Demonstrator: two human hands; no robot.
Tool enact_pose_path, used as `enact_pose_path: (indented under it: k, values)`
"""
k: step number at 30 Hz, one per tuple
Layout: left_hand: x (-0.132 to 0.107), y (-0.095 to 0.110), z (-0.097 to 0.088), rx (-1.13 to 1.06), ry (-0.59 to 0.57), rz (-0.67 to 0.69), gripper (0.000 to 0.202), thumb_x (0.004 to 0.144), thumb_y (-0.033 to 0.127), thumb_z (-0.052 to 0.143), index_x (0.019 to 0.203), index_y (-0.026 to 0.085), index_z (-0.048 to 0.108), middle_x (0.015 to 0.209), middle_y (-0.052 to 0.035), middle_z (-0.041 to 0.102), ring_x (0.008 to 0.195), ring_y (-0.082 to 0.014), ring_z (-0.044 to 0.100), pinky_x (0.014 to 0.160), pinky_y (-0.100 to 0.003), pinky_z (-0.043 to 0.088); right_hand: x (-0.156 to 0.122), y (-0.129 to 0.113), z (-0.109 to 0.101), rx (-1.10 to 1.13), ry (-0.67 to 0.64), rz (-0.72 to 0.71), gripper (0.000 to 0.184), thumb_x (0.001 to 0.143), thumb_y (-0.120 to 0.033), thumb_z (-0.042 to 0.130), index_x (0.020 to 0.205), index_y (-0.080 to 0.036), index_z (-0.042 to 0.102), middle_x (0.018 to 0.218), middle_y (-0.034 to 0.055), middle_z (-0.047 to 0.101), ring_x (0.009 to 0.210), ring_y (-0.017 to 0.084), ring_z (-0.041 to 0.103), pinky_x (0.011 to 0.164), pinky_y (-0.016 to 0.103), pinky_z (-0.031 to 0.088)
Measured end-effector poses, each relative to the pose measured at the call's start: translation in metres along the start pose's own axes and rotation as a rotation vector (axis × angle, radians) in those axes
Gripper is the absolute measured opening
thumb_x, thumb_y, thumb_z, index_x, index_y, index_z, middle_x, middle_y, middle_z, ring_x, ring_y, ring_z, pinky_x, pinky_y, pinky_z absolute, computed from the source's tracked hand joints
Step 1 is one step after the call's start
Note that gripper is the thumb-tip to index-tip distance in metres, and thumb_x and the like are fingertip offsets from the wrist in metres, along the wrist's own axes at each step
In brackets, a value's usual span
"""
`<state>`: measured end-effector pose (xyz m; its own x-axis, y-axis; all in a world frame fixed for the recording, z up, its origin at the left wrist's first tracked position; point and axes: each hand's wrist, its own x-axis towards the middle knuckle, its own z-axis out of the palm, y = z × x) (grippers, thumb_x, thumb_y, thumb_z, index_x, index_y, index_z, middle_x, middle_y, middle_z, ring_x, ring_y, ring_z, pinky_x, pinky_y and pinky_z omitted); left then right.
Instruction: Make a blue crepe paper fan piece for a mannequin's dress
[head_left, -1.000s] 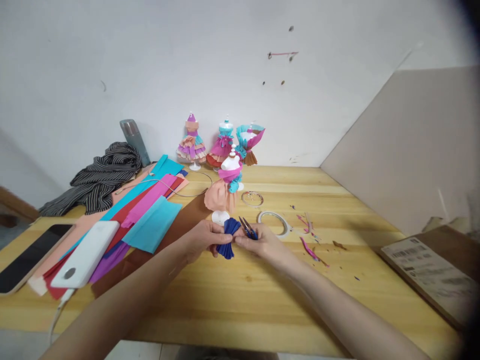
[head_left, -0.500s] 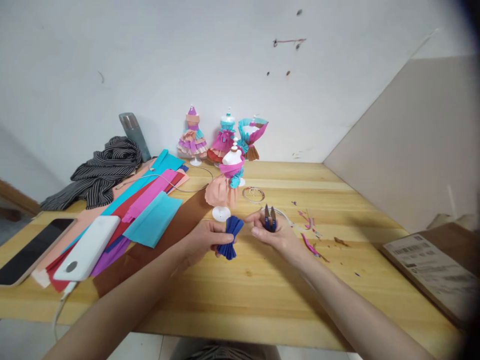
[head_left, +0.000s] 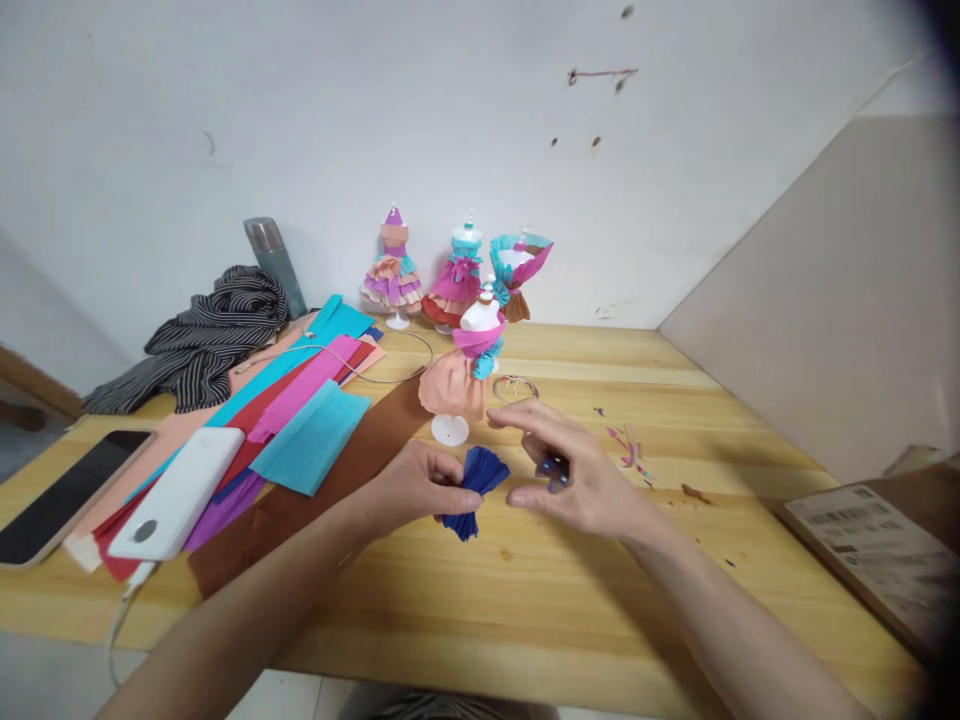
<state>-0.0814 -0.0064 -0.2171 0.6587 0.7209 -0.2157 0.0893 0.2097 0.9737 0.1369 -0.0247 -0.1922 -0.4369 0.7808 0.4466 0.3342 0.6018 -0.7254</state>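
Note:
Between the thumb and fingers of my left hand (head_left: 409, 485) is a pleated, dark blue crepe paper bow (head_left: 484, 472), pinched at its middle with both ends fanned out. My right hand (head_left: 592, 475) is just right of the bow, not touching it. Its thumb and index finger are spread, while the other fingers curl around small blue-handled snips (head_left: 556, 472), whose blades are mostly hidden. Close behind the bow stands a small white dress form (head_left: 480, 318) in a pink top and peach paper skirt (head_left: 454, 385), on a round white base (head_left: 450, 430).
Several other paper-dressed forms (head_left: 394, 270) stand by the wall. Coloured crepe sheets (head_left: 311, 435), a white power bank (head_left: 176, 490), a phone (head_left: 71, 495), a striped cloth (head_left: 217, 335) and a flask (head_left: 277, 265) lie left. Paper scraps (head_left: 630, 450) and a cardboard box (head_left: 862, 540) are right.
My right hand has turned over, its thumb and index finger spreading and the snips tucking into the palm. The blue bow has tilted and moved slightly right and down. The view shifted slightly.

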Motion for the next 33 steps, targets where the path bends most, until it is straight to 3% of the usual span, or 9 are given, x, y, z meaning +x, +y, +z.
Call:
enact_pose_path:
  k: [3,5,10,16,20,23,27,30,33]
  values:
    - [0.001,0.001,-0.001,-0.003,-0.064,-0.003,0.035,0.062,0.044,0.08,0.062,0.011,0.068,0.054,-0.0039,0.066,0.048,-0.0108,0.056,0.048,-0.021,0.041,0.008,-0.008,-0.001,-0.074,-0.151,-0.157,0.045,0.075,-0.032,0.079,0.117,-0.022,0.065,0.124,0.0146,0.055,0.114,0.027,0.055,0.091,0.041,0.047]
    - [0.0,0.004,-0.001,-0.016,-0.1,-0.013,0.035,0.063,0.044,0.079,0.069,0.01,0.071,0.056,-0.0041,0.067,0.05,-0.0117,0.058,0.051,-0.023,0.045,0.013,-0.01,0.002,-0.084,-0.209,-0.186,0.034,0.075,-0.028,0.079,0.107,-0.02,0.068,0.124,0.0157,0.056,0.119,0.028,0.054,0.094,0.041,0.048]
    - [-0.005,0.011,0.001,0.003,-0.094,-0.035,0.031,0.061,0.04,0.079,0.061,0.011,0.068,0.053,-0.003,0.064,0.047,-0.0107,0.054,0.05,-0.023,0.044,0.018,-0.006,0.007,-0.018,-0.203,-0.174,0.011,0.076,-0.019,0.075,0.085,-0.018,0.069,0.113,0.013,0.06,0.106,0.024,0.061,0.089,0.039,0.051]
    - [-0.004,0.01,0.002,0.029,-0.076,-0.035,0.027,0.059,0.035,0.077,0.057,0.012,0.064,0.049,0.0008,0.057,0.047,-0.0088,0.05,0.049,-0.021,0.04,0.02,-0.011,0.008,0.08,-0.228,-0.185,0.007,0.078,-0.018,0.072,0.082,-0.017,0.066,0.091,0.0078,0.064,0.079,0.015,0.063,0.071,0.027,0.052]
    - [-0.004,0.013,-0.001,0.052,-0.084,-0.029,0.036,0.062,0.046,0.076,0.062,0.011,0.068,0.053,-0.002,0.06,0.049,-0.011,0.052,0.049,-0.023,0.041,0.02,-0.013,0.007,0.045,-0.208,-0.189,0.006,0.081,-0.017,0.067,0.078,-0.017,0.062,0.083,0.0064,0.065,0.071,0.014,0.062,0.063,0.024,0.05]
    - [-0.011,0.016,-0.007,0.206,0.138,0.151,0.043,0.074,0.053,0.066,0.08,0.011,0.074,0.066,-0.005,0.065,0.059,-0.0143,0.057,0.055,-0.025,0.046,0.019,-0.012,0.004,-0.024,-0.136,-0.188,0.007,0.081,-0.016,0.067,0.078,-0.018,0.061,0.083,0.0067,0.066,0.071,0.015,0.062,0.062,0.025,0.049]
    - [-0.03,0.024,-0.006,0.698,0.582,0.706,0.038,0.084,0.043,0.063,0.112,0.018,0.066,0.1,-0.0099,0.066,0.091,-0.0219,0.062,0.078,-0.036,0.053,0.018,-0.013,0.001,-0.097,-0.008,-0.232,0.006,0.082,-0.016,0.065,0.082,-0.02,0.061,0.081,0.0069,0.066,0.074,0.017,0.064,0.065,0.029,0.05]
    - [-0.039,0.034,0.004,1.117,0.621,0.949,0.055,0.079,0.042,0.07,0.127,0.018,0.054,0.123,-0.0147,0.061,0.114,-0.0294,0.056,0.096,-0.046,0.046,0.018,-0.015,0.002,-0.117,0.102,-0.261,0.009,0.081,-0.014,0.065,0.086,-0.02,0.061,0.086,0.0081,0.067,0.077,0.019,0.065,0.066,0.03,0.052]
    - [-0.035,0.042,0.013,1.356,0.602,0.995,0.056,0.082,0.037,0.065,0.13,0.014,0.047,0.126,-0.0175,0.061,0.122,-0.0326,0.052,0.102,-0.049,0.042,0.019,-0.02,0.003,-0.142,0.172,-0.278,0.014,0.079,-0.009,0.065,0.086,-0.02,0.062,0.086,0.0072,0.066,0.079,0.019,0.065,0.068,0.03,0.052]
